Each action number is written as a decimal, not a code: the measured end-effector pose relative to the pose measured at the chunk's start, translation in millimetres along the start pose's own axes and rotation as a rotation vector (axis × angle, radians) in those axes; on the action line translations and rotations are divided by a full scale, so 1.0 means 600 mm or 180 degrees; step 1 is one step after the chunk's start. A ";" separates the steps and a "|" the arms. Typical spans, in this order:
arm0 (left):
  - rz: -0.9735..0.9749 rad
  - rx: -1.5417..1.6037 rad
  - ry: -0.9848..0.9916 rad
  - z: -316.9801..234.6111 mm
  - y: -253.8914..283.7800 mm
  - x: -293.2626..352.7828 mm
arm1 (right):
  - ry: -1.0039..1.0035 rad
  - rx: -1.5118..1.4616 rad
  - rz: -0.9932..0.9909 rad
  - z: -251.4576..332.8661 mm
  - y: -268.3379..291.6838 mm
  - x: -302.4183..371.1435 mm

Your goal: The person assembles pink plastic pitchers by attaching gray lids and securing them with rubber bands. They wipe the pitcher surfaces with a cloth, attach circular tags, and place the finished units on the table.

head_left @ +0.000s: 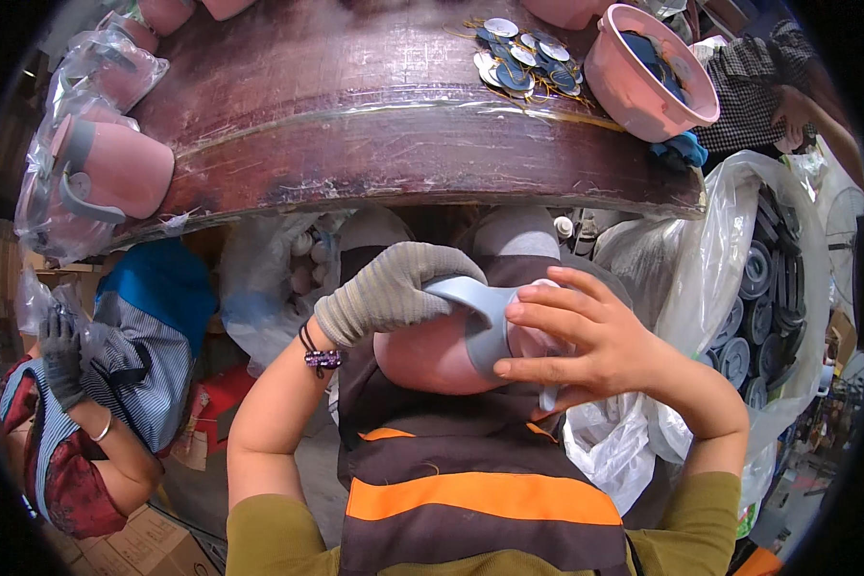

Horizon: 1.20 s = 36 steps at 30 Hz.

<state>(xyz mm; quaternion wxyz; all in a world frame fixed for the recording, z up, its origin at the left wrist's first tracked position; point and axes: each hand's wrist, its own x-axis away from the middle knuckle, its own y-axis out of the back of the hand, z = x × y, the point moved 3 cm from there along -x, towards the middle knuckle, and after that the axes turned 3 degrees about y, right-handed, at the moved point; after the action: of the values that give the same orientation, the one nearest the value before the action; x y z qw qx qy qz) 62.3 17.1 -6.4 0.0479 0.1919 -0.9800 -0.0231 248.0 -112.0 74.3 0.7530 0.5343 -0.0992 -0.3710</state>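
A pink helmet-like shell [422, 355] rests in my lap, over a brown and orange striped apron. A grey plastic strap [485, 312] runs across its top. My left hand [394, 288], in a grey knit glove, grips the left end of that strap. My right hand [576, 341] is bare; its fingers press on the strap and the shell's right side.
A dark wooden table [355, 115] curves above, holding pink shells [115, 168] in clear bags, a pink shell [648, 72] upside down and round blue discs [523, 58]. A clear bag of grey parts [768, 278] hangs right. A gloved person [77, 403] sits left; another stands far right.
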 end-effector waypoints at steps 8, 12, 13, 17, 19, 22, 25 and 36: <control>-0.0226 -0.0331 0.0676 -0.043 -0.027 0.047 | -0.0248 -0.0537 -0.0700 -0.035 -0.046 -0.008; 0.1663 0.1886 0.2302 -0.073 -0.106 0.083 | -0.0751 -0.0590 -0.0678 -0.040 -0.058 -0.021; 0.2015 0.2185 0.2390 -0.069 -0.124 0.087 | -0.0702 -0.0530 -0.0611 -0.031 -0.048 -0.028; 0.1229 0.2214 0.2673 -0.032 -0.146 0.078 | -0.0787 -0.0661 -0.0402 -0.057 -0.049 -0.009; 0.0744 0.2046 0.2067 -0.051 -0.140 0.064 | -0.0669 -0.0875 -0.0282 -0.082 -0.028 -0.017; -0.0131 0.2281 0.2003 -0.094 -0.111 0.052 | -0.1161 -0.1704 -0.0898 -0.157 0.011 -0.037; -0.0687 0.3054 0.1661 -0.080 -0.091 0.047 | -0.2205 -0.1033 -0.1489 -0.318 0.014 -0.030; -0.0678 0.3184 0.1681 -0.044 -0.068 0.034 | -0.3238 0.1911 -0.1501 -0.483 0.008 -0.018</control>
<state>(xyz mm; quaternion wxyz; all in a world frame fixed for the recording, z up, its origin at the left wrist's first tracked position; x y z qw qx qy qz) 61.4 -29.2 19.1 0.1918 0.2882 -0.8017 0.4873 400.5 107.8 -37.4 0.3272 0.4866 -0.4239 -0.6903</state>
